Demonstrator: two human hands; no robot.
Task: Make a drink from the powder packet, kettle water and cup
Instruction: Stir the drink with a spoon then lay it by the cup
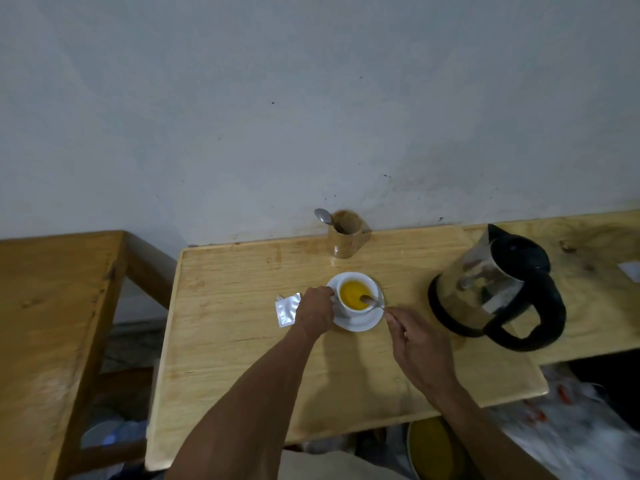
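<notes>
Low in the frame two bare forearms reach up and inward over the table (242,358). The left hand (316,310) is closed on the left side of the cup (356,294), apparently at its handle, though the fingers hide the handle itself. The right hand (420,344) sits lower right of the cup, thumb and fingers pinched on the end of a spoon (372,302). The spoon's long axis runs from those fingertips up and left, with its bowl dipped into the yellow drink. The cup stands on a saucer (360,323) just above centre of the table, directly between the two hands; the right hand is the one set to stir, the left to steady. Judging by the coloured liquid, powder and water are already in, and stirring looks like the step in hand. Just left of the left hand lies the packet (287,310), silver, flat on the wood and partly covered by the knuckles. To the right, well apart from the cup, the kettle (498,289) stands with its handle toward the viewer. Farther back, near the wall, a wooden holder (346,237) has a second spoon (323,216) leaning out of it.
</notes>
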